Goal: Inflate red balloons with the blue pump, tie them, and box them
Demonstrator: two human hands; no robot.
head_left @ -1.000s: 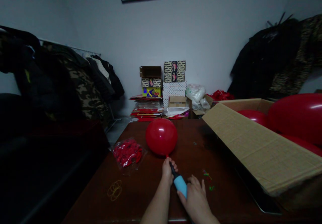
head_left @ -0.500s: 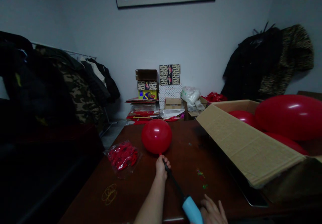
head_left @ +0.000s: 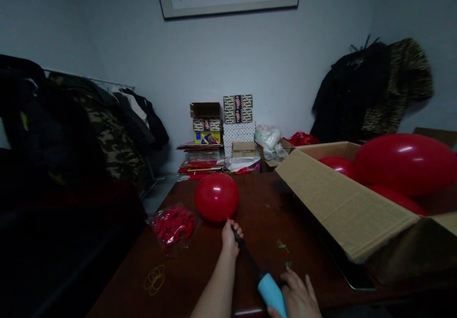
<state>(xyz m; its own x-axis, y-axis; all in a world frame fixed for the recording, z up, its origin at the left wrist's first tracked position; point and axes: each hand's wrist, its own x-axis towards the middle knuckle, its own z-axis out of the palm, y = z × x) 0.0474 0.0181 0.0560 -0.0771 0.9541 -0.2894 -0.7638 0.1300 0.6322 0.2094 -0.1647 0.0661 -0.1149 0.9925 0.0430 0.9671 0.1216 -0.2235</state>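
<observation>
A round red balloon [head_left: 216, 197] sits beyond my left hand [head_left: 232, 236], which is closed around its neck and the black nozzle end of a balloon pump [head_left: 272, 293]. The pump slants down to the right, with a black shaft and a light blue body. At the lower edge my right hand [head_left: 300, 296] lies against the blue body. Its thumb reaches over the pump's near side, while some fingers stick out loosely; the palm is hidden.
On the brown table [head_left: 250, 251] lie a clear bag of red balloons [head_left: 173, 223], yellowish rubber bands [head_left: 154, 280] and small green scraps [head_left: 283, 246]. A cardboard box [head_left: 342, 199] with large red balloons [head_left: 405, 163] stands right, a dark flat device [head_left: 353, 273] beside it. Boxes [head_left: 238, 109] are stacked behind.
My right hand has moved slightly up and left, closer around the pump, and the blue body sits a little nearer my left hand. The balloon has swung slightly left.
</observation>
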